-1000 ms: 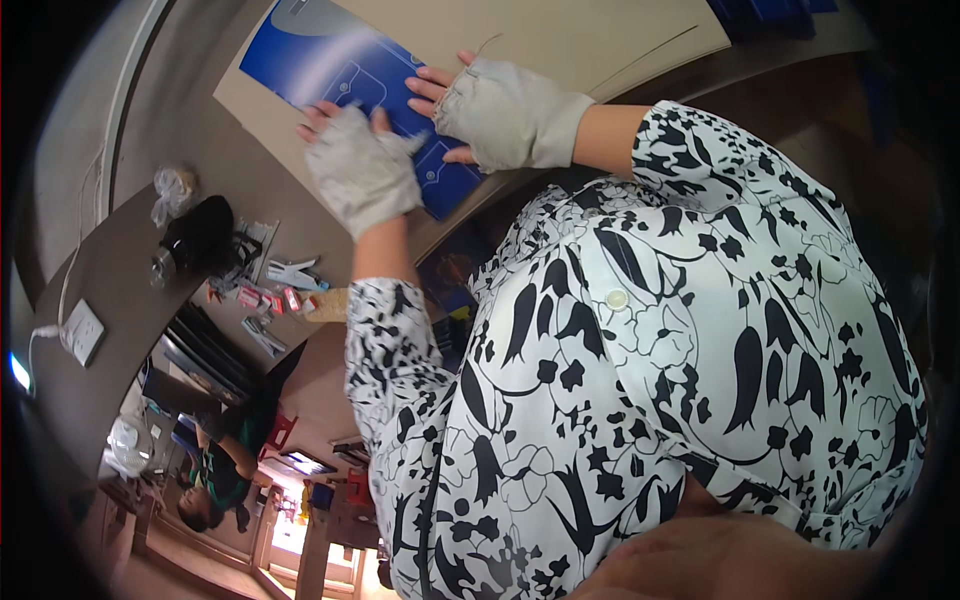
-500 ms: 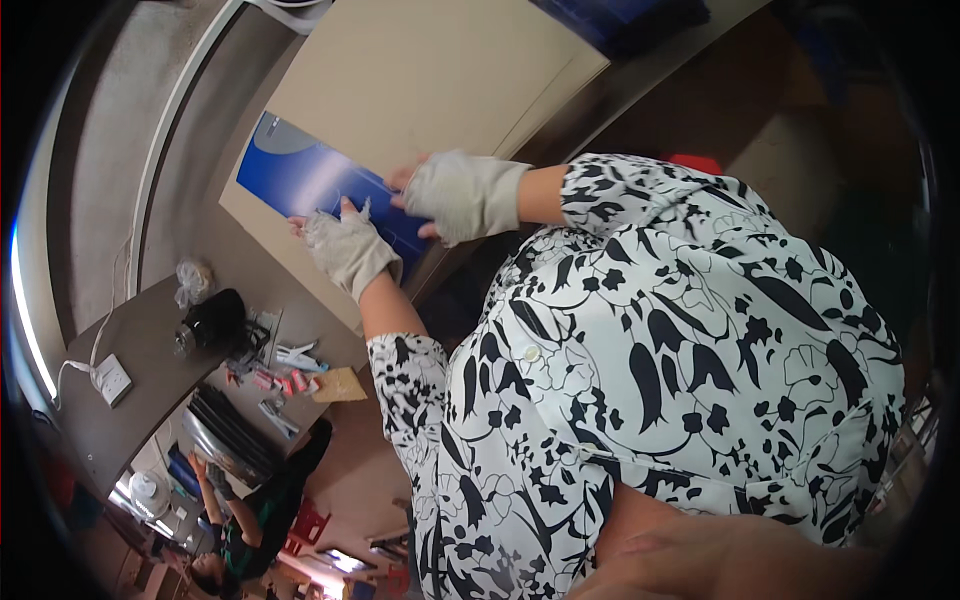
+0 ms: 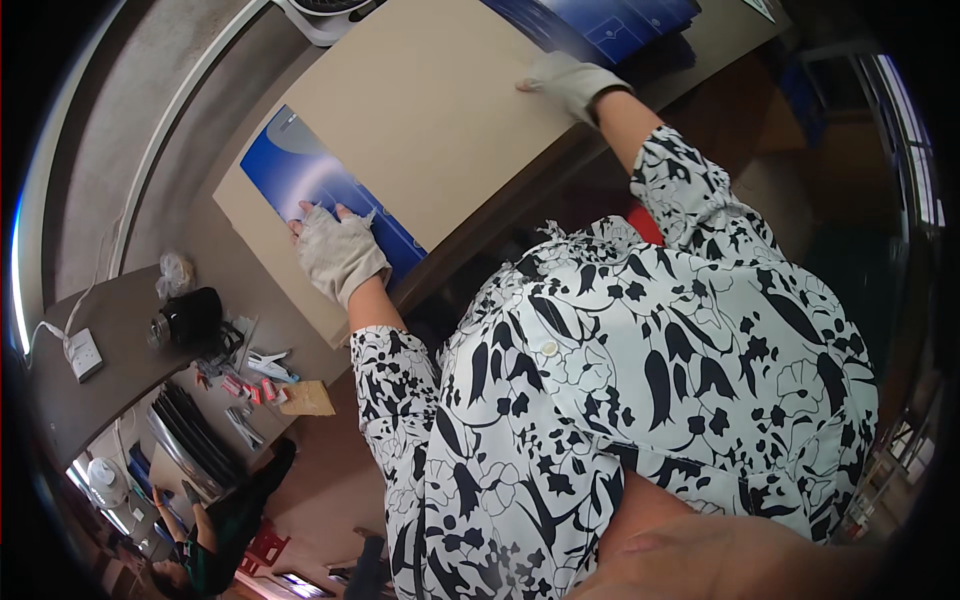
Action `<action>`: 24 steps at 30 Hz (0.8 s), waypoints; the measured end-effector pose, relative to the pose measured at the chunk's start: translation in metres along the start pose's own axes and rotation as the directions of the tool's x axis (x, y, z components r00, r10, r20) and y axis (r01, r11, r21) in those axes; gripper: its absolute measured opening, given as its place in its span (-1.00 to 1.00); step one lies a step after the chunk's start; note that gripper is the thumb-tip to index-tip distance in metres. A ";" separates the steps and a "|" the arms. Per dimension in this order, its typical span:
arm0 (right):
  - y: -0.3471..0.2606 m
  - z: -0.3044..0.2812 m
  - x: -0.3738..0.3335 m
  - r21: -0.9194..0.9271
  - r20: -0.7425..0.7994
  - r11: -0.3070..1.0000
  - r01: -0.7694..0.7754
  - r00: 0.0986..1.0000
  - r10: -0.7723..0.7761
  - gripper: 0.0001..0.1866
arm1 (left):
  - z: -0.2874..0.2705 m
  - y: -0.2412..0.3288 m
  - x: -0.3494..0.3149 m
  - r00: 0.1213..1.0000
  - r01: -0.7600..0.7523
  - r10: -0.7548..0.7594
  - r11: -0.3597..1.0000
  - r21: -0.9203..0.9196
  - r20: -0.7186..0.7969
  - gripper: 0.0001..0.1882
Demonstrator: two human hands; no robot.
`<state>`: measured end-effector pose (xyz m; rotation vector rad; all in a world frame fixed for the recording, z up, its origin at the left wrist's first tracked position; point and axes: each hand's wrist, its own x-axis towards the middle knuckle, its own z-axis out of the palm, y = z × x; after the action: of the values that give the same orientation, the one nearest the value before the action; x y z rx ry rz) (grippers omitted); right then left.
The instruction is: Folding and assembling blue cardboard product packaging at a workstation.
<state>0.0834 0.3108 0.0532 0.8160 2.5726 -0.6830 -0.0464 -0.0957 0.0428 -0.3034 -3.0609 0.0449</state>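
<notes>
My left hand [image 3: 342,248], in a pale fingerless glove with frayed edges, lies with its fingers spread on a shiny blue printed sheet [image 3: 285,160]. That sheet rests along the left part of a large beige board surface [image 3: 430,110]; whether beige board partly covers it, I cannot tell. My right hand [image 3: 570,82], gloved the same way and slightly blurred, reaches out over the board's right part. Its fingertips touch or hover just above the beige surface, and nothing shows in them. Close beyond it lies a stack of blue printed sheets [image 3: 620,30].
A fan-like white appliance [image 3: 325,20] stands at the far edge. On the left bench are a black jar-shaped object [image 3: 190,318], a white power socket [image 3: 85,355], clamps [image 3: 272,365] and a tan block [image 3: 308,398]. Another person [image 3: 200,545] works at lower left.
My right hand has moved from beside the left hand, over the blue sheet, out to the right near the stack. My left hand stays on the sheet. The view has shifted slightly.
</notes>
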 end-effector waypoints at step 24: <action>-0.192 0.065 -0.058 -0.431 -0.218 0.678 0.596 0.660 -0.719 -0.22 | -0.008 0.007 0.020 0.996 -0.059 0.057 0.998 -0.024 -0.074 -0.31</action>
<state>0.0231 0.1122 0.0916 -0.1902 3.2322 -0.2556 -0.0644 -0.0848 0.0522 -0.3862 -2.9820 -0.0034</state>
